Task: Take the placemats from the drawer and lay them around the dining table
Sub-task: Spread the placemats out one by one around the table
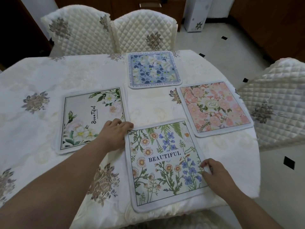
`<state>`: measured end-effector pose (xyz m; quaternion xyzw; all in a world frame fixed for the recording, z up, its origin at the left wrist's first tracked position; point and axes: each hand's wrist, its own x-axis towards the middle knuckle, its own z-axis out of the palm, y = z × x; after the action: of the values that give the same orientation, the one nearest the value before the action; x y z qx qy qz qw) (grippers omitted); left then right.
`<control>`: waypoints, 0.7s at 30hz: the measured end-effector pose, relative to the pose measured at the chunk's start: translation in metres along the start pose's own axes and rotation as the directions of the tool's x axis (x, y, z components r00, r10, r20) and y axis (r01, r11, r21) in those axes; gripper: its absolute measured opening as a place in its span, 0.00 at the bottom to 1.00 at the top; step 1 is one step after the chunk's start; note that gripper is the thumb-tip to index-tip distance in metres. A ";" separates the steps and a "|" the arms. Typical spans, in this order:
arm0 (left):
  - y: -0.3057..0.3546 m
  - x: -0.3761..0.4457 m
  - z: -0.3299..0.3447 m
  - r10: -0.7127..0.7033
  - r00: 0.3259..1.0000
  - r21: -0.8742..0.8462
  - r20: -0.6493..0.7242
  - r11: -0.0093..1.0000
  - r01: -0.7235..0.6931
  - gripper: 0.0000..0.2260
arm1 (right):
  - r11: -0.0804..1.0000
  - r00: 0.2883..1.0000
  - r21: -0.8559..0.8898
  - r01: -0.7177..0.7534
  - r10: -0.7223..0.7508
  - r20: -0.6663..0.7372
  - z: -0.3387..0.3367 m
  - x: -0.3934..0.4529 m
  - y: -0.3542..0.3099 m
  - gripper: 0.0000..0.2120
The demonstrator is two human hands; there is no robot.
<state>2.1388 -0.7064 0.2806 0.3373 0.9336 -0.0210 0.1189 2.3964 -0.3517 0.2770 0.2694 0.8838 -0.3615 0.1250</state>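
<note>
Quilted chairs ring table; four placemats.

- The nearest placemat, printed with daisies and blue flowers, carries the word "BEAUTIFUL" in dark capital letters across its middle.
- The white-flower placemat on the left carries "Beautiful" in black script, running sideways; a line of small print beside it is too small to read.
- The blue placemat at the far side has capital lettering round its border; the near edge, upside down, reads in part "YOUR GENTLE SMILE IS".
- The pink placemat on the right has an oval emblem whose letters cannot be made out.
</note>
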 end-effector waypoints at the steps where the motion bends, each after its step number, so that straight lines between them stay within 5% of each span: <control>1: 0.000 0.002 -0.001 0.016 1.000 0.025 -0.011 1.000 -0.015 0.28 | 1.000 1.000 -0.001 0.000 0.000 0.000 0.000 -0.001 0.000 0.09; 4: -0.005 0.000 -0.002 0.000 1.000 0.112 -0.029 0.994 0.003 0.22 | 1.000 1.000 -0.004 0.006 -0.006 -0.004 0.000 -0.002 -0.002 0.09; 10: 0.002 -0.020 0.003 -0.271 0.959 0.097 -0.083 0.956 0.278 0.13 | 1.000 1.000 -0.022 0.004 -0.003 0.002 0.004 -0.005 -0.004 0.10; 14: 0.032 -0.038 0.005 -0.435 0.892 -0.209 -0.123 0.890 0.406 0.19 | 0.996 0.997 -0.031 0.079 -0.079 -0.003 0.011 -0.008 -0.002 0.11; 17: 0.073 -0.065 0.019 -0.385 0.920 -0.381 -0.066 0.862 0.334 0.22 | 0.994 0.993 -0.003 0.108 -0.108 -0.043 0.017 -0.011 0.000 0.13; 21: 0.116 -0.096 0.048 -0.312 0.948 -0.335 0.054 0.889 0.312 0.27 | 0.983 0.980 -0.039 0.181 -0.184 -0.080 0.019 -0.017 0.005 0.14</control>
<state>2.2938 -0.6823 0.2618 0.1576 0.9653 0.1213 0.1695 2.4138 -0.3682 0.2675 0.2001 0.9148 -0.3459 0.0585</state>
